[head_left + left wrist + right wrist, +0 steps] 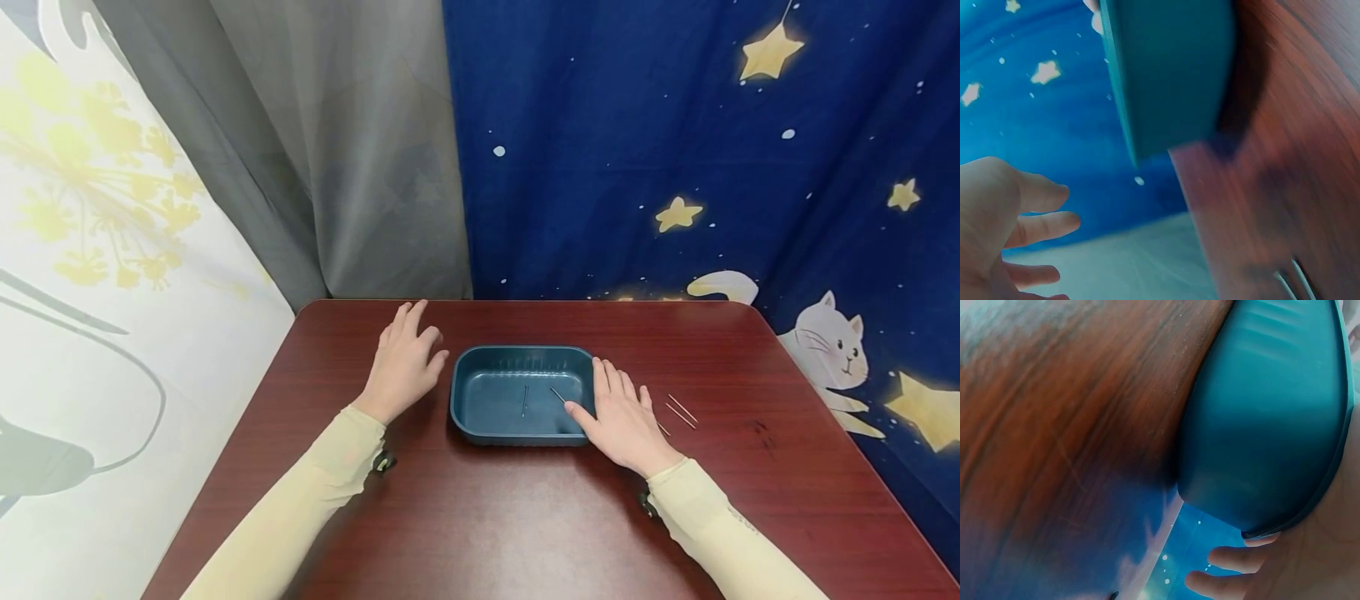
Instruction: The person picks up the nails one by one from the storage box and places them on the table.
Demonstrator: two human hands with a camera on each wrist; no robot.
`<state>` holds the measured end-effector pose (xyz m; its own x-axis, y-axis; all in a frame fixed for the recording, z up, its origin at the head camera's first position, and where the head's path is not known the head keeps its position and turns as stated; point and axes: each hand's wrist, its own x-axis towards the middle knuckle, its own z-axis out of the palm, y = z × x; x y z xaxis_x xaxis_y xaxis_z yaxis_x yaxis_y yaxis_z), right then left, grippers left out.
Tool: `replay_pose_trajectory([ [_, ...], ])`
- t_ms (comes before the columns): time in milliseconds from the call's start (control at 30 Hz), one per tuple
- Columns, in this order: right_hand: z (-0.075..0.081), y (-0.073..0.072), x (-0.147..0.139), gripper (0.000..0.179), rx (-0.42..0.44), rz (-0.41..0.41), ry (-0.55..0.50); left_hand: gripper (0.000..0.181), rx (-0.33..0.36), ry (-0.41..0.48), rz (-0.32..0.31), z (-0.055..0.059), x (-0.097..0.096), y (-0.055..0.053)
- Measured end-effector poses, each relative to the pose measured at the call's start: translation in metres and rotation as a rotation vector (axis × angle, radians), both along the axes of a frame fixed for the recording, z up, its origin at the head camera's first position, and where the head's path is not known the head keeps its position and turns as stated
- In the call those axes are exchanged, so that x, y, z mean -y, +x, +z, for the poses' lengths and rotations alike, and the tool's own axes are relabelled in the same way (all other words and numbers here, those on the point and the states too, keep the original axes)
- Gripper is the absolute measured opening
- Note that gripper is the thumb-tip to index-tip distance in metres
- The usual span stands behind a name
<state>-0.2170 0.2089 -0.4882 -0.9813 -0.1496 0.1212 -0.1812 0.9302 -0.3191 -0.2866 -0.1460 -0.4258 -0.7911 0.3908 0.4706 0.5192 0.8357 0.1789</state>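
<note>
A dark teal rectangular bin (491,433) stands in the middle of the table, with a few thin sticks (525,402) visible inside. My left hand (402,367) hovers to its left, apart from the wall, fingers spread and holding nothing. Two thin metallic sticks (1297,279) lie on the tabletop in the left wrist view. Over the bin's right end, my right hand (626,419) rests along the rim (1344,437); its fingers (1235,559) extend straight, and the thumb reaches over the inside. One dark stick (557,394) shows just beyond the thumb tip.
Right of the right hand, more thin sticks (682,412) lie on the reddish-brown table (510,533), one partly hidden by that hand. A grey curtain (382,167) and a blue star-patterned curtain (600,167) hang behind the table's far edge.
</note>
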Motion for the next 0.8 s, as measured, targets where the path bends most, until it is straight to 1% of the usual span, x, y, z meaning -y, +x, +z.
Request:
replay_pose_trajectory([
  [100, 0.0, 0.0, 0.0, 0.098, 0.001, 0.003, 0.0, 0.016, -0.03, 0.005, -0.01, 0.003, -0.014, 0.004],
  [167, 0.0, 0.0, 0.0, 0.097, 0.001, 0.003, 0.0, 0.018, -0.038, -0.001, -0.005, 0.003, -0.025, 0.006],
  [433, 0.0, -0.001, -0.001, 0.095, -0.004, 0.006, -0.01, 0.027, -0.031, -0.036, 0.026, -0.002, -0.07, 0.013],
  [567, 0.0, 0.0, -0.002, 0.096, -0.007, 0.006, -0.006, 0.028, -0.022, -0.062, 0.013, -0.009, -0.092, 0.017],
  [633, -0.001, 0.001, -0.001, 0.096, -0.011, 0.006, -0.005, 0.03, -0.009, -0.075, 0.01, -0.013, -0.103, 0.021],
  [700, -0.002, 0.001, -0.001, 0.096, -0.011, 0.007, -0.005, 0.033, 0.003, -0.099, 0.021, -0.018, -0.113, 0.025],
  [800, -0.003, 0.001, -0.002, 0.096, -0.014, 0.007, 0.0, 0.039, 0.058, -0.147, 0.064, -0.024, -0.127, 0.031],
])
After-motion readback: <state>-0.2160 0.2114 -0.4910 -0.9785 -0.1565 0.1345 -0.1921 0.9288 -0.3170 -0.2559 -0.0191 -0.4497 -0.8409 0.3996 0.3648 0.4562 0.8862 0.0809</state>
